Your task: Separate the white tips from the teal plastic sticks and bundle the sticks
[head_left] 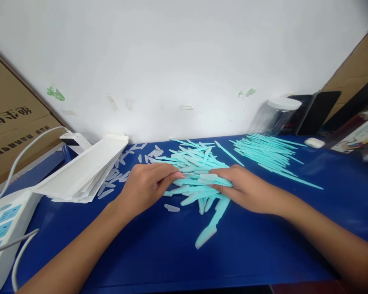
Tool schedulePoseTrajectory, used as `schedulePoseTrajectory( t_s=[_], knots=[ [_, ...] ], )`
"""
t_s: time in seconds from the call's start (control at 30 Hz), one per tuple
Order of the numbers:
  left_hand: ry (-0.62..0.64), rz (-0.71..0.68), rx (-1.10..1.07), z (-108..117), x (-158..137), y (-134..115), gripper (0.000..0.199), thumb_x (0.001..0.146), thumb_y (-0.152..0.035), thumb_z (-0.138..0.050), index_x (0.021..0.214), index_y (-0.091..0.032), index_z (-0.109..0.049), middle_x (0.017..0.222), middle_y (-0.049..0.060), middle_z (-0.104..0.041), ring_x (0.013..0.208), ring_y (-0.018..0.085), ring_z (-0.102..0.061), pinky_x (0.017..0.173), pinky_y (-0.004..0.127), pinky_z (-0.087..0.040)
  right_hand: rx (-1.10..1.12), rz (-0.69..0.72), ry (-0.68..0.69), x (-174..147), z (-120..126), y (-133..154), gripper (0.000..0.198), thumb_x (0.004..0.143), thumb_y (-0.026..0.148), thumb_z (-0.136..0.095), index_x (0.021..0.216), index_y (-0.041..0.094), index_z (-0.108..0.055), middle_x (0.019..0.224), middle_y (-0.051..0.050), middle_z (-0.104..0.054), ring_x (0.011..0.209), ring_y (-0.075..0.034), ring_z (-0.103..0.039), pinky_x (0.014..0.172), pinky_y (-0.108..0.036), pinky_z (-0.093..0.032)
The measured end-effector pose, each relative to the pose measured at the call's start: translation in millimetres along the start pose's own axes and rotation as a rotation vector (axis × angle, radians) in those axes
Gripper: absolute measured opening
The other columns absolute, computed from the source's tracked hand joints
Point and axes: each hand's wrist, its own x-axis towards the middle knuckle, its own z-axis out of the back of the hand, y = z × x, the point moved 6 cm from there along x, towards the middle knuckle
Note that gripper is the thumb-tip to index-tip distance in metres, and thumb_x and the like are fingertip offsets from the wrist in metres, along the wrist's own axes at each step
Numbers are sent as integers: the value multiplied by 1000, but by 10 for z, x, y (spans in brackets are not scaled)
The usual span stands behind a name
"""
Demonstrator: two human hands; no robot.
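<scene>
Far left: fanned stack of white paper sleeves (82, 171), then small translucent flat plastic caps (112, 176) scattered on the blue tabletop (159, 249). Left hand (149, 183) next, at the left edge of the heap of turquoise flat plastic sticks (196, 157); thumb and index drawn narrow, can't tell if anything sits between them

Key relation: turquoise plastic stick with a pale-edged flat head (216, 179) lies between the hands, in front of the heap, long axis roughly left-right, head end towards left fingertips. Right hand (242, 185) is nearer, closed round it; can't count how many sticks are in that grip

Looks: slim, matte turquoise, flat head wider than the shank, pale along one edge. Another turquoise stick (210, 228) slants down-left below right hand; can't tell if held or lying

Right of that: aligned bundle of turquoise sticks (263, 153), well apart from left hand, handles mostly parallel
</scene>
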Motion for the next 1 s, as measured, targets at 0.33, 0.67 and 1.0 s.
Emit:
schedulePoseTrajectory(
  t_s=[0.33,0.67,1.0],
  knots=[
    [-60,-60,77,8,-25,-120,19,107,-29,-66,98,-16,-76,78,0,-79,59,10,-68,59,23,-47,64,-11,40,21,-44,-34,40,112,51,-49,98,22,-72,81,-4,-72,66,-20,-60,66,-32,-43],
    [-326,327,46,189,-46,92,42,110,-35,-58,78,-19,-80,49,-6,-40,45,9,-37,49,27,-30,-270,-254,-366,143,216,-446,40,113,49,-42,93,22,-64,66,-4,-65,58,-24,-57,60,-33,-34],
    [-289,450,-130,124,-38,177,49,109,-43,-56,71,-18,-75,49,-6,-31,46,9,-31,49,28,-27,-431,44,-298,274,101,-470,47,101,56,-70,124,14,-71,116,-17,-70,107,-35,-62,88,-44,-50]
  ],
)
